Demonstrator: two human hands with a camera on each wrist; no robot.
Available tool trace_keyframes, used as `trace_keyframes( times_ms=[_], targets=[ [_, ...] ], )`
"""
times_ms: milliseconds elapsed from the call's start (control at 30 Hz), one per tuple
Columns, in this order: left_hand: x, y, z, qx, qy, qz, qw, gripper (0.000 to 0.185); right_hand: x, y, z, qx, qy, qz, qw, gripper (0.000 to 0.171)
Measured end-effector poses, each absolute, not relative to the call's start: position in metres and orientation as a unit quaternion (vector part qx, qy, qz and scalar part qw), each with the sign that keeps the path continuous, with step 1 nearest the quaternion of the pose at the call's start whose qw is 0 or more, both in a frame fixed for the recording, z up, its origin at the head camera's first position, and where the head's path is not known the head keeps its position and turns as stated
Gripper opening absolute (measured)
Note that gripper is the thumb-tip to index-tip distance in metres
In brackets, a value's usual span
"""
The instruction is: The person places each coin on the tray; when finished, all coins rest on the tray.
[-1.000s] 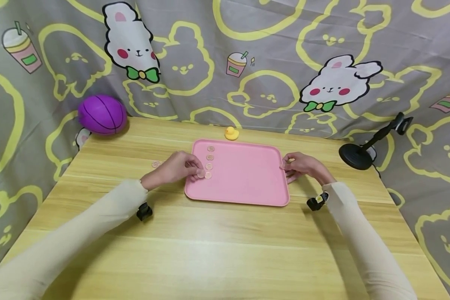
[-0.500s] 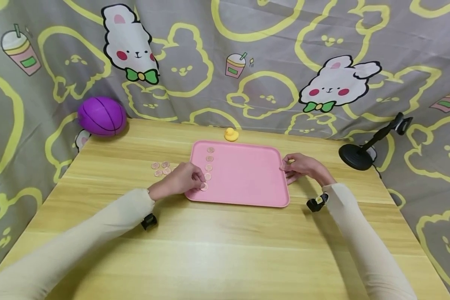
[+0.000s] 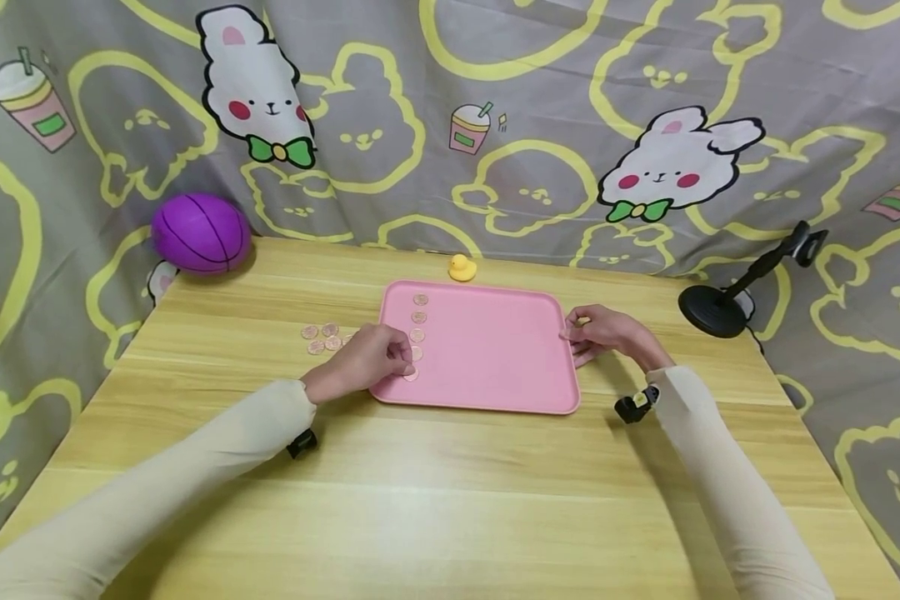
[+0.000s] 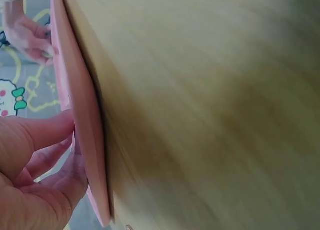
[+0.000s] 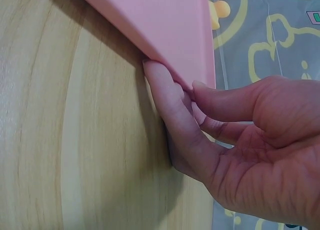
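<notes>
With left hand, reaching over left rim of pink tray, with fingertips drawn together at front coin of coin column inside; cannot tell if pinching. With right hand, pinching tray's right rim between thumb and fingers. Left of tray, partly blocked by left hand: loose coins. Just behind tray: yellow duck. Well apart, back-left: purple ball; right: black stand.

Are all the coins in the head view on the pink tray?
No: several coins lie on the wooden table, left of the pink tray.
</notes>
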State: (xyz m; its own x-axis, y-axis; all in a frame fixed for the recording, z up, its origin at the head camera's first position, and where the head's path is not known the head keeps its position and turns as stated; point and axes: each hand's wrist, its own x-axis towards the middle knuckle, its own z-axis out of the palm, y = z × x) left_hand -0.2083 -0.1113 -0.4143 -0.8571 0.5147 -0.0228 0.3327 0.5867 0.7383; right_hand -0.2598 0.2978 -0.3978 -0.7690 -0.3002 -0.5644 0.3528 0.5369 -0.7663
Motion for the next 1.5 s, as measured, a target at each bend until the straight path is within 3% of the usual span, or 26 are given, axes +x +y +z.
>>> trace_keyframes(
  times_ms=[567, 967, 1333, 1500],
  targets=[
    [-0.208, -0.111, -0.414, 0.233, 0.881, 0.408, 0.057, 0.016, -0.260, 0.298, -0.395, 0.016, 0.805, -0.491, 0.333, 0.015],
    [-0.221, -0.129, -0.397, 0.181, 0.881, 0.436, 0.011, 0.005, -0.256, 0.306, -0.396, 0.023, 0.802, -0.498, 0.327, 0.019],
    [-0.243, -0.190, -0.393, 0.130, 0.897, 0.422, 0.027, 0.016, -0.257, 0.304, -0.402, 0.026, 0.809, -0.488, 0.327, 0.017],
    [-0.251, -0.216, -0.394, 0.152, 0.903, 0.399, 0.048, 0.019, -0.257, 0.302, -0.401, 0.019, 0.816, -0.478, 0.323, 0.017]
  ],
)
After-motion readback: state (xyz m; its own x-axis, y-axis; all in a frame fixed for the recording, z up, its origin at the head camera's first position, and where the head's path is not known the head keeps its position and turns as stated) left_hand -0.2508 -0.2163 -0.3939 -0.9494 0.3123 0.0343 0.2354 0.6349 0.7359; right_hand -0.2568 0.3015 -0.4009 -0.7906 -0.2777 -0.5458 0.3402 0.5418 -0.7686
